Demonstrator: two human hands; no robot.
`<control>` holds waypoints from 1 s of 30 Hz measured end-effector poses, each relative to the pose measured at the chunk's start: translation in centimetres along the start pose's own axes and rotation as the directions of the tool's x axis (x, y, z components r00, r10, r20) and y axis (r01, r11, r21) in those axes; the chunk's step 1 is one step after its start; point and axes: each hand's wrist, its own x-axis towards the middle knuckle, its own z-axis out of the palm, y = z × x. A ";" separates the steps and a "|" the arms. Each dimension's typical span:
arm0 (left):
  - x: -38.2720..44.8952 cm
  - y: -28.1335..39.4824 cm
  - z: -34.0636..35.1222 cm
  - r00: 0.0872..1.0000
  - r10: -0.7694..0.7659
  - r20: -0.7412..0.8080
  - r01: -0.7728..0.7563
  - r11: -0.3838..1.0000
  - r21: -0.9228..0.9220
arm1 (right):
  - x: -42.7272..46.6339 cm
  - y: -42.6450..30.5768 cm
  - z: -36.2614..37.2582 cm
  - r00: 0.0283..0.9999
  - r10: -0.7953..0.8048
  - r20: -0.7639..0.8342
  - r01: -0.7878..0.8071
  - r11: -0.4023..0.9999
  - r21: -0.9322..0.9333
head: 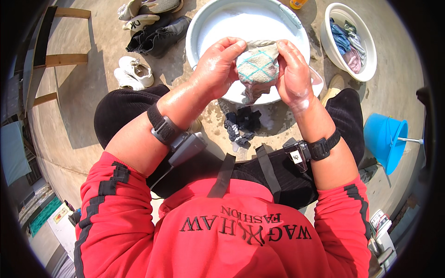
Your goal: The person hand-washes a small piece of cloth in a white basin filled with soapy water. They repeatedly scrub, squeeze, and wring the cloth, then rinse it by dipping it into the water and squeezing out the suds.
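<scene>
Between my hands a wet beige-grey sock (258, 66) with turquoise crossed lines is stretched by its upper edge; a darker part hangs below. My left hand (220, 64) pinches its left corner between thumb and fingers, and my right hand (294, 71) grips the right corner. Wet skin shows on both hands, with white suds at the right wrist. Beneath them stands a large pale plastic basin (196, 38) holding white, foamy water. Wet dark socks or small cloths (240, 127) lie on the concrete between the basin and my lap.
Black shoes (163, 36) and white sneakers (134, 73) stand left of the basin. A white tub (370, 66) with clothes is at the upper right, near an orange container (297, 3). A blue bucket (380, 139) lies tilted at the right. A wooden frame (66, 59) stands far left.
</scene>
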 end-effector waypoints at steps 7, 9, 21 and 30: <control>-0.2 0.5 -0.9 0.989 0.108 -0.102 -0.093 0.986 0.138 | 0.5 -0.3 -0.4 0.997 -0.014 -0.071 0.015 1.000 0.018; -0.5 0.6 -0.8 0.980 0.175 -0.089 -0.154 0.966 0.208 | 0.4 -0.4 -0.2 0.998 -0.029 -0.060 0.028 1.000 -0.007; -0.5 -0.3 -0.5 0.989 0.140 0.056 -0.148 0.972 0.184 | -0.4 -1.3 0.4 0.991 -0.022 0.134 0.063 0.948 -0.312; -0.4 0.0 -0.2 0.995 0.041 0.093 -0.035 0.997 -0.069 | -0.1 -1.3 -0.1 1.000 -0.031 -0.005 0.023 0.825 -0.565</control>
